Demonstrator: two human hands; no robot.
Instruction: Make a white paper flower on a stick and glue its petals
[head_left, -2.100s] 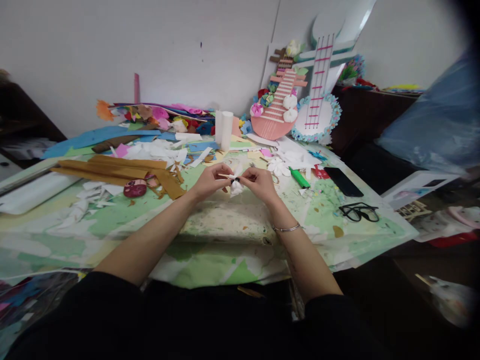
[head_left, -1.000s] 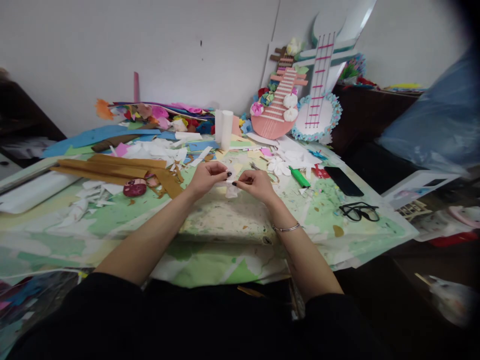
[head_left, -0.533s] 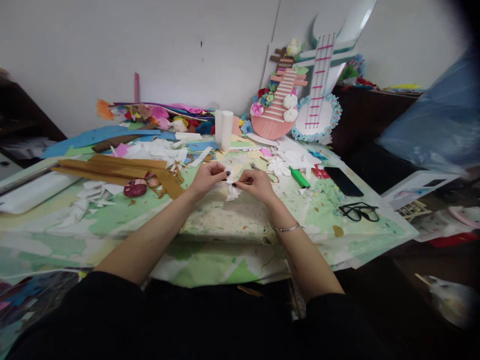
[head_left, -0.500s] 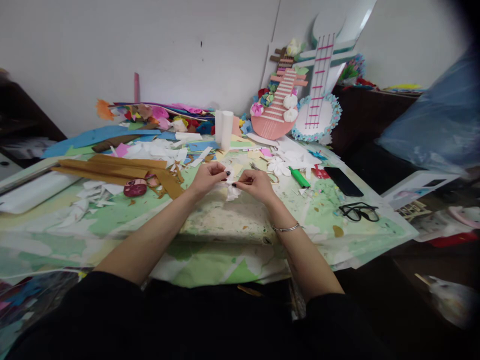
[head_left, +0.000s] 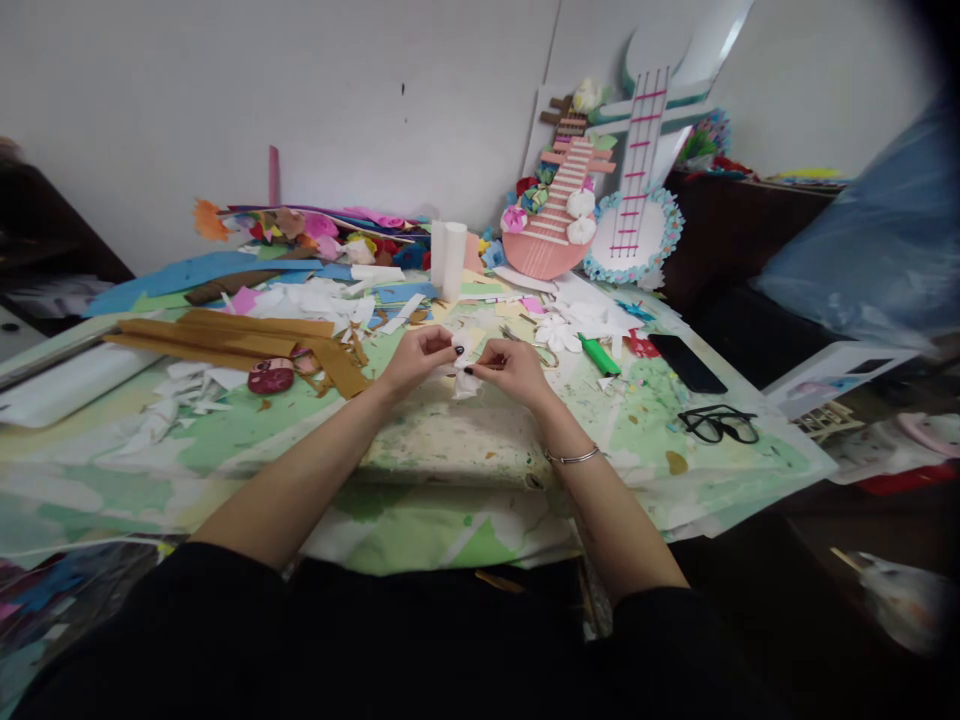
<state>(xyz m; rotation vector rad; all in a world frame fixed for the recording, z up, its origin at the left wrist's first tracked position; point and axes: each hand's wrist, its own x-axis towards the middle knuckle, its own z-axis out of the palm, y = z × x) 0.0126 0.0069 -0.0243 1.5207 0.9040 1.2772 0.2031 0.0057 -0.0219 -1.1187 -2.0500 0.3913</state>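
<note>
Both my hands meet over the middle of the table, pinching a small white crumpled paper piece (head_left: 465,382) between them. My left hand (head_left: 416,358) grips its left side with thumb and fingers closed. My right hand (head_left: 510,368), with a thin bracelet on its wrist, pinches the right side. The paper hangs a little below my fingertips, just above the paint-stained green table cover (head_left: 247,430).
Brown paper strips (head_left: 225,338) and white scraps lie at left. A white roll (head_left: 448,257) stands behind the hands. A green marker (head_left: 598,354), a black phone (head_left: 686,362) and glasses (head_left: 718,423) lie at right. Paper guitar models (head_left: 559,215) lean on the wall.
The white paper piece has been gathered tighter between my fingertips; my hands have shifted slightly closer together and barely moved otherwise.
</note>
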